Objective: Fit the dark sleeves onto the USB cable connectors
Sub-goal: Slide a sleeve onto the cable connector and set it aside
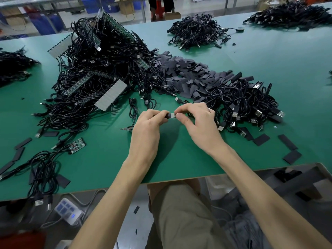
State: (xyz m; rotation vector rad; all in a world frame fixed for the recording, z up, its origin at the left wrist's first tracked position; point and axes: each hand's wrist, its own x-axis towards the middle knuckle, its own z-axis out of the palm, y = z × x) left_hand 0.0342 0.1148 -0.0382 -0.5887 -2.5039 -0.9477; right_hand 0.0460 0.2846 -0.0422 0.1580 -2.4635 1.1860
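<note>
connector (172, 115) in left hand (147, 126), right hand (198, 123)

A silver USB connector (172, 115) is held level at frame centre, its back end tucked into a dark sleeve (168, 115). Loose flat sleeves (188, 74) lie heaped above centre. Black cables (242, 99) with bare plugs are piled at the right.

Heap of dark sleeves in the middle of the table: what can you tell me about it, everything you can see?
The heap of dark sleeves is a loose pile of many short, flat, rectangular strips. They are matte charcoal and look like thin tubing pressed flat. They lie criss-cross at all angles on the green table. Black cable tangles overlap its left edge and its near right end. A few stray sleeves lie apart near the front edge.
</note>
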